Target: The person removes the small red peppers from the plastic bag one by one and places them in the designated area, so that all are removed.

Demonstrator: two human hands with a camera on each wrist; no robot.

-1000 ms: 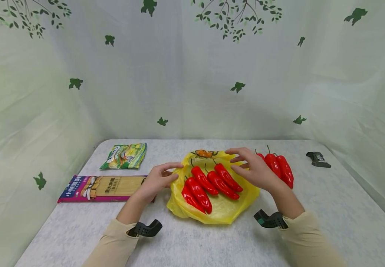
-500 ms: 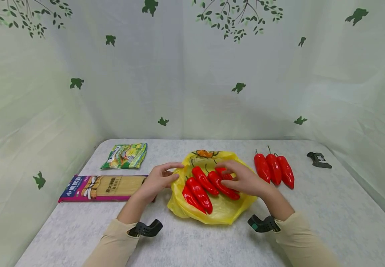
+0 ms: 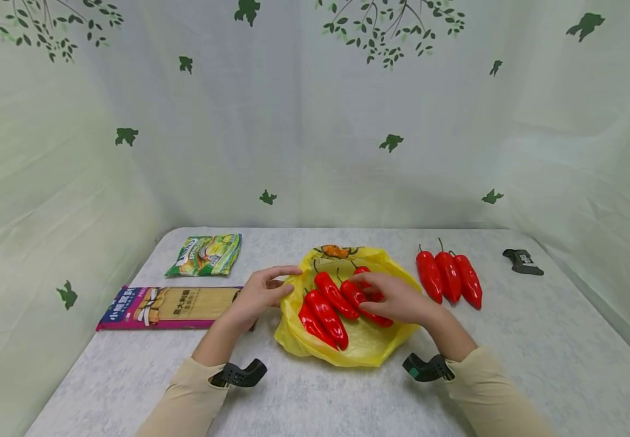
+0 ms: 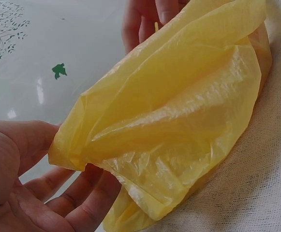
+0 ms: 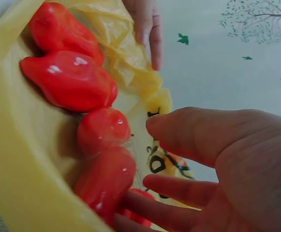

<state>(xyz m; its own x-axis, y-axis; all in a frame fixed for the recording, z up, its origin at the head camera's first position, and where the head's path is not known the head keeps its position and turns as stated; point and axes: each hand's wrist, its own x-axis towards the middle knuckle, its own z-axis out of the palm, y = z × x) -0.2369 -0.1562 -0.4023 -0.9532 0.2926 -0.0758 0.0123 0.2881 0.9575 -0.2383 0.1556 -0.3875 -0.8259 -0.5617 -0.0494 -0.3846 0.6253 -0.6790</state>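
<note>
A yellow plastic bag [image 3: 361,353] lies with its mouth spread in the middle of the table. Several shiny red chili peppers [image 3: 326,318] with thin dark stems lie side by side inside it. My left hand [image 3: 257,297] pinches the bag's left rim between thumb and fingers; the left wrist view shows the bag's film [image 4: 179,125] stretching away from the thumb. Over the right-hand peppers, my right hand [image 3: 397,297] has its thumb apart from its loosely bent fingers. In the right wrist view its fingertips reach a chili pepper [image 5: 109,179]; whether they press on it I cannot tell.
Three more red chili peppers [image 3: 448,276] lie on the table right of the bag. Farther right sits a small black packet [image 3: 522,261]. On the left are a pack of spaghetti [image 3: 184,308] and a green snack bag [image 3: 206,255]. A pale leaf-patterned curtain [image 3: 315,121] closes the back.
My right hand has come from the bag's right rim leftward and down over the peppers inside, uncovering the loose peppers on the right. The left hand stays at the rim.
</note>
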